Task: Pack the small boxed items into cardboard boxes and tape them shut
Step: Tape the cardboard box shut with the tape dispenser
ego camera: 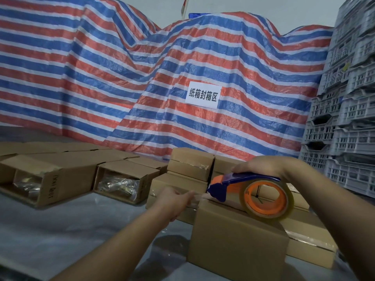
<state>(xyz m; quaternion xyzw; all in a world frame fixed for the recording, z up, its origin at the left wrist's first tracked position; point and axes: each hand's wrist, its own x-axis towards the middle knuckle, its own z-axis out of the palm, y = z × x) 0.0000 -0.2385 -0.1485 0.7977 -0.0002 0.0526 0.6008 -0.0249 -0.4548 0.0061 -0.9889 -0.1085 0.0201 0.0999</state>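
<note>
A tape dispenser [250, 189], blue and orange with a clear roll, is being gripped from above by the right hand [263, 166], fingers curled round its handle. It is being held over the top of the closed cardboard box [237, 234] at the table's [81, 230] near right. The loose tape end [197, 197] is being pinched at the box's far left edge by the left hand [174, 201], fingers narrowed on it. More closed boxes are being kept just behind and beside it; two open cartons [85, 179] showing bagged items are lying to the left. A striped tarpaulin [121, 78] is hanging behind.
</note>
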